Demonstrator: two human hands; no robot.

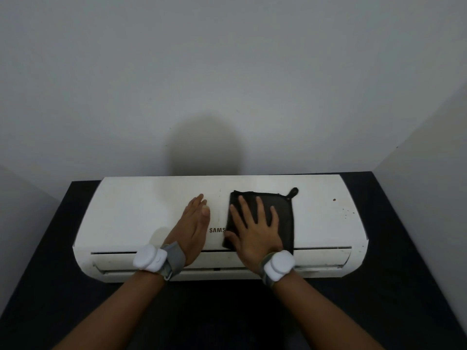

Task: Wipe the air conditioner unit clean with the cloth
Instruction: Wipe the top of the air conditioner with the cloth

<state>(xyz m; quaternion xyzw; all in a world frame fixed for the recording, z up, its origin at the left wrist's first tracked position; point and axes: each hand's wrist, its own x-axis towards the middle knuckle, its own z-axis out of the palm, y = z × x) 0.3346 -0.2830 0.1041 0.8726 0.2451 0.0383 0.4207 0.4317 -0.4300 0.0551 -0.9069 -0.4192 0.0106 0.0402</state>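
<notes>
2 bare forearms reach in from the bottom edge, each with a grey strap and a white wrist device, left point(150, 257) and right point(279, 265). The right hand point(255, 229) lies flat with fingers spread and straight, pressing on the dark cloth point(285, 218) without curling round it. The cloth lies on the front panel of the white air conditioner unit point(131, 210), just right of centre, covering the end of the brand lettering point(216, 230); its hanging loop point(294, 192) points to the far right corner. The left hand point(193, 223) rests on the panel just beside the cloth, fingers straight and together, holding nothing. Small brown spots point(334, 199) mark the panel's right part. The unit lies on a black table point(50, 261) against a grey wall point(227, 72)
</notes>
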